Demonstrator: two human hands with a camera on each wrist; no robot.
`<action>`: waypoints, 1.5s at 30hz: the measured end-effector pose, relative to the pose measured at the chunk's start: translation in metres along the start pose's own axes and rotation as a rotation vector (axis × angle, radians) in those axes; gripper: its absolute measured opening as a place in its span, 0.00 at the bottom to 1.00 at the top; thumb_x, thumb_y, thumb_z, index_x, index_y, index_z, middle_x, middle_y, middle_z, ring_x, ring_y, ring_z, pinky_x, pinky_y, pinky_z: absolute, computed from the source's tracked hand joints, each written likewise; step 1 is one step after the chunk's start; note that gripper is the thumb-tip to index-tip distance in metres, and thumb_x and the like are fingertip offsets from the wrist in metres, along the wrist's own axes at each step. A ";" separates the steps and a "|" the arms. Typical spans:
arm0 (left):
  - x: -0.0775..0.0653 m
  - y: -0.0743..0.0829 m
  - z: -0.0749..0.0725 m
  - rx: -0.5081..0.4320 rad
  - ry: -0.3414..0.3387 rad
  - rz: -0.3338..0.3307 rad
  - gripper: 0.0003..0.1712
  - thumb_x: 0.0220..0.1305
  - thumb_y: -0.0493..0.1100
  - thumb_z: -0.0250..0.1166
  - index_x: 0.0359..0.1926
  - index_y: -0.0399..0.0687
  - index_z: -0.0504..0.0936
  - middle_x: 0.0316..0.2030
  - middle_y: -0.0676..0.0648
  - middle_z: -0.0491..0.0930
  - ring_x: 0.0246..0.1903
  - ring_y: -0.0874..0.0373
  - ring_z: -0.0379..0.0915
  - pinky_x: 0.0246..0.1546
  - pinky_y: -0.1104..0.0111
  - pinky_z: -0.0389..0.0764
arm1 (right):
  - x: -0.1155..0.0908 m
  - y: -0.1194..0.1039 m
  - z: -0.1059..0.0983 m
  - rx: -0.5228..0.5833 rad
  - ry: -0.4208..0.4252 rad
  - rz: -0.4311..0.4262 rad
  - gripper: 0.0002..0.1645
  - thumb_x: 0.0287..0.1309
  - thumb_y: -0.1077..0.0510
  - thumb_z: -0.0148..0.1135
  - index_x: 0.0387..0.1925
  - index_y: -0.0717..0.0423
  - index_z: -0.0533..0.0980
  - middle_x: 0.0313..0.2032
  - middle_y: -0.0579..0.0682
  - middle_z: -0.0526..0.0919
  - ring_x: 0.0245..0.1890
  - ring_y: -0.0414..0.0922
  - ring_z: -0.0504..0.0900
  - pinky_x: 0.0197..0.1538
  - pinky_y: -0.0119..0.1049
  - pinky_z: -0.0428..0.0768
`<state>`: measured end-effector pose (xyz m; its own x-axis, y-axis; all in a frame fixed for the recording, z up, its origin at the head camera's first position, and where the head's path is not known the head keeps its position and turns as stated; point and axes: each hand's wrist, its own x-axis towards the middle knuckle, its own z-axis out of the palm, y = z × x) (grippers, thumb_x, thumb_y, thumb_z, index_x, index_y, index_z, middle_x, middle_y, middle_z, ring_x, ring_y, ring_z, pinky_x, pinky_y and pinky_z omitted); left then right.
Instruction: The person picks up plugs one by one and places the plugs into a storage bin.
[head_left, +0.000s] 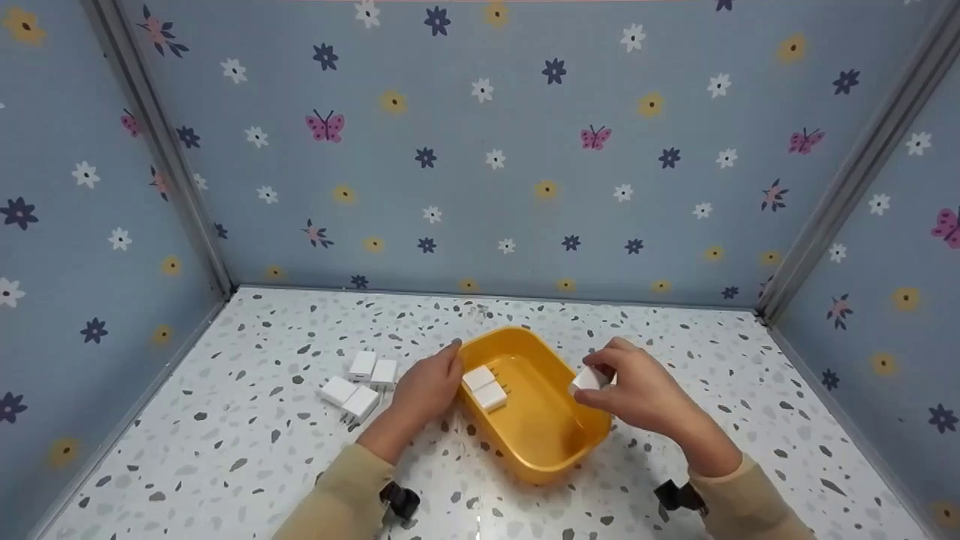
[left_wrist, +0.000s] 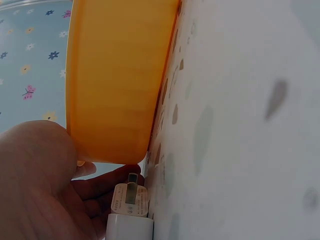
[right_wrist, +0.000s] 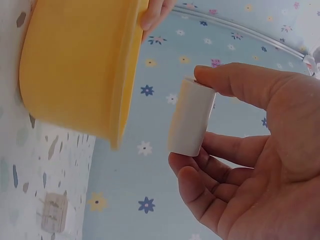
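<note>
White charger [head_left: 587, 382] is pinched between the fingers of the right hand [head_left: 637, 386], just above the right rim of the yellow bin [head_left: 536, 420]; the left hand [head_left: 429, 384] grips its left rim. Two similar chargers [head_left: 491, 396] lie inside at left, four others [head_left: 361, 403] left on the bench [head_left: 247, 450].

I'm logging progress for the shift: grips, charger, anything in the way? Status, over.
Left grip on yellow container. Right grip pinching white charger near container's right side. Two chargers inside, toward the left; nothing seen blocking entry.
</note>
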<state>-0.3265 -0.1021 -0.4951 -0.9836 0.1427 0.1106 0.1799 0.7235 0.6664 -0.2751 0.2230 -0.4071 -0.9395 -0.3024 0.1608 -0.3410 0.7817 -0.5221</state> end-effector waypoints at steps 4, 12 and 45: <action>0.000 0.001 0.000 -0.016 0.000 -0.001 0.33 0.90 0.54 0.46 0.85 0.46 0.69 0.80 0.44 0.72 0.78 0.43 0.70 0.80 0.47 0.69 | 0.003 -0.011 0.006 -0.009 -0.022 0.023 0.26 0.58 0.50 0.86 0.55 0.57 0.89 0.40 0.46 0.77 0.40 0.46 0.76 0.42 0.39 0.80; -0.001 0.001 -0.001 -0.012 0.003 -0.010 0.33 0.90 0.54 0.46 0.85 0.47 0.68 0.80 0.45 0.72 0.78 0.43 0.71 0.79 0.47 0.70 | 0.012 -0.031 0.015 -0.050 -0.080 0.049 0.24 0.58 0.50 0.87 0.52 0.55 0.90 0.40 0.47 0.78 0.39 0.47 0.76 0.41 0.42 0.78; 0.001 -0.001 0.000 -0.001 -0.010 -0.008 0.33 0.91 0.54 0.46 0.86 0.47 0.68 0.79 0.43 0.73 0.77 0.41 0.72 0.79 0.46 0.70 | 0.051 -0.083 0.039 -0.163 -0.358 0.127 0.26 0.56 0.49 0.87 0.51 0.59 0.90 0.37 0.48 0.86 0.35 0.46 0.84 0.45 0.42 0.88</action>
<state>-0.3277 -0.1027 -0.4949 -0.9848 0.1435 0.0974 0.1716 0.7240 0.6681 -0.2931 0.1216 -0.3879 -0.9137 -0.3458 -0.2133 -0.2503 0.8927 -0.3748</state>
